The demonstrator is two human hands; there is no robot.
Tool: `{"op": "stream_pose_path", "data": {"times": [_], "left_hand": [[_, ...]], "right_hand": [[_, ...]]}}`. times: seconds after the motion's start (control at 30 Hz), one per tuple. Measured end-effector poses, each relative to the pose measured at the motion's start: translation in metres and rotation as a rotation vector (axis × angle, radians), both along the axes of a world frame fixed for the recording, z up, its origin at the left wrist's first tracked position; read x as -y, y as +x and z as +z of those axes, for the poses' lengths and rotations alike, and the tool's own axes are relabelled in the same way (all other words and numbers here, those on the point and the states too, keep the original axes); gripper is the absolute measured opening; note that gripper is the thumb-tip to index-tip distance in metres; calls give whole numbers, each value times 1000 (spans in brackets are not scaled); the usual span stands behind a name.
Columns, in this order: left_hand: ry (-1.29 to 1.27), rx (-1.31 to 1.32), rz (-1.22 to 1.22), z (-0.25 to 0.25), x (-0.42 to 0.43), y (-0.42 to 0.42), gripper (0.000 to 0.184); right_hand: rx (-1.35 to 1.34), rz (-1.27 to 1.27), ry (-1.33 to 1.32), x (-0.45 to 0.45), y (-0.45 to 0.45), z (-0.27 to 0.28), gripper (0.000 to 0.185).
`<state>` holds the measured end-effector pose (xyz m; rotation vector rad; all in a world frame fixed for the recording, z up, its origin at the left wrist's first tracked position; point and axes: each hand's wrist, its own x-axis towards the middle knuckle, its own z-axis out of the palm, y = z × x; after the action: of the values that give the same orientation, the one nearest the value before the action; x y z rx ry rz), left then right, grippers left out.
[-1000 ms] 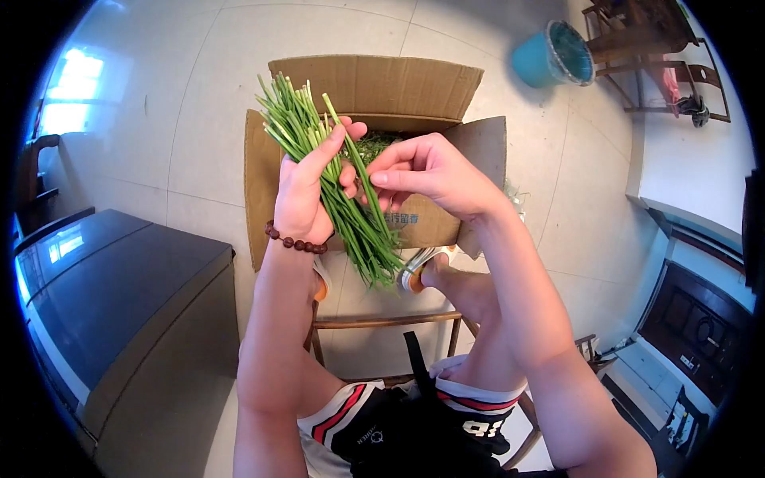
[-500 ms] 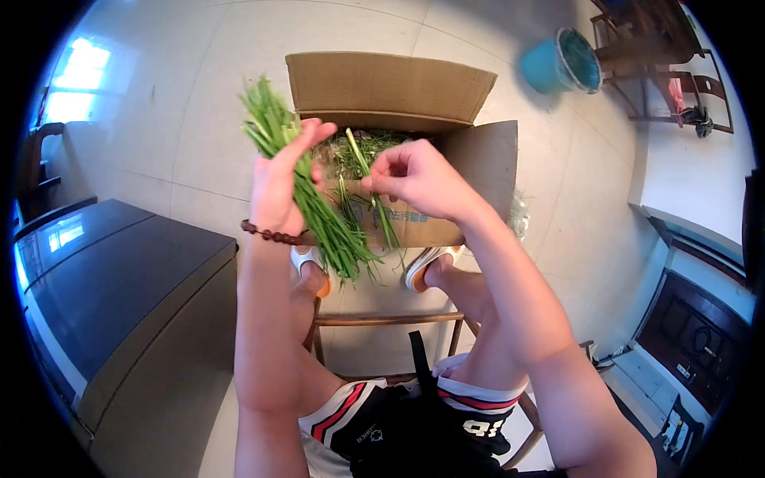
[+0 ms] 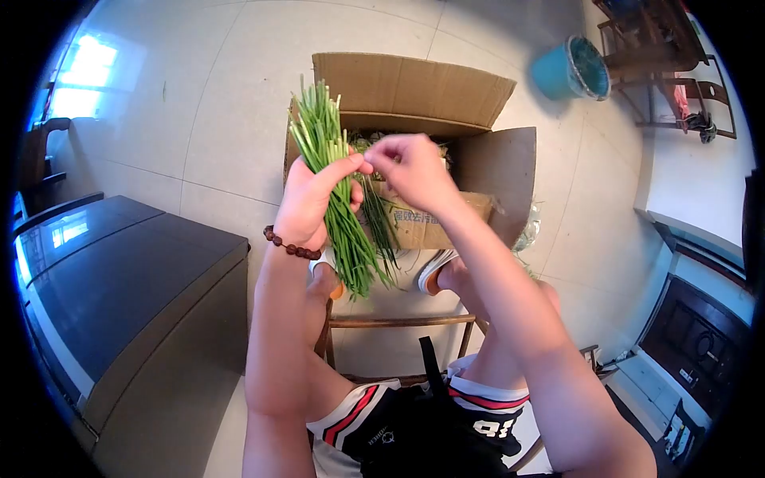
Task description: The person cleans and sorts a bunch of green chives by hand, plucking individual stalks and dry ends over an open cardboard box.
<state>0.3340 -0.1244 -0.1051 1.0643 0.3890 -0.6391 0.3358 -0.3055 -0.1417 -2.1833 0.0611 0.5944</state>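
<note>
My left hand [image 3: 309, 195] is wrapped round a thick bunch of garlic chives [image 3: 348, 243]. Their pale cut ends point up and away, and the leaf tips hang toward my feet. Close beside the left thumb, my right hand [image 3: 414, 169] has its thumb and fingers pinched together. Whatever is between those fingers is too small or blurred to name. A few darker green strands [image 3: 378, 213] hang just below, and I cannot tell which hand has them. Beneath both hands stands an open cardboard box [image 3: 414, 84] with loose green and pale scraps inside, partly hidden by my hands.
To the left stands a dark, glossy cabinet [image 3: 135, 279]. A teal bucket [image 3: 558, 73] is on the tiled floor at the upper right, beside wooden furniture [image 3: 653, 40]. A wooden stool rail [image 3: 398, 323] crosses below the box, near my feet.
Both hands have come together at the bunch, with the right fingers now by the left thumb. The separate stalks under the right hand no longer stick up. The view has shifted slightly.
</note>
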Motion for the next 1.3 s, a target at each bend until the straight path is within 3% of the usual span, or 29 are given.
{"op": "stream_pose_path", "data": {"times": [0.07, 0.17, 0.4, 0.53, 0.73, 0.87, 1.03, 1.17, 1.3], "left_hand": [[-18, 15, -3, 2, 4, -1, 18], [-96, 58, -79, 4, 11, -3, 15], [-77, 40, -110, 5, 30, -3, 11], [-95, 30, -114, 5, 42, -3, 11], [-208, -2, -99, 5, 61, -6, 11], [-302, -10, -117, 5, 73, -8, 10], [-306, -9, -89, -2, 83, -11, 14], [-304, -8, -51, -6, 89, -11, 13], [-263, 1, -40, -3, 88, -10, 13]], "right_hand": [[-55, -336, 708, 3, 9, 21, 21], [-78, -296, 805, 12, 4, 35, 16], [18, -351, 749, 33, 6, 40, 14], [-69, -424, 833, 59, 8, 44, 12], [-4, -391, 807, 74, 1, 52, 13], [-2, -367, 933, 75, -3, 55, 11], [29, -436, 799, 87, -3, 45, 13], [-16, -491, 851, 84, -3, 49, 17], [97, -444, 789, 84, -3, 48, 20]]}}
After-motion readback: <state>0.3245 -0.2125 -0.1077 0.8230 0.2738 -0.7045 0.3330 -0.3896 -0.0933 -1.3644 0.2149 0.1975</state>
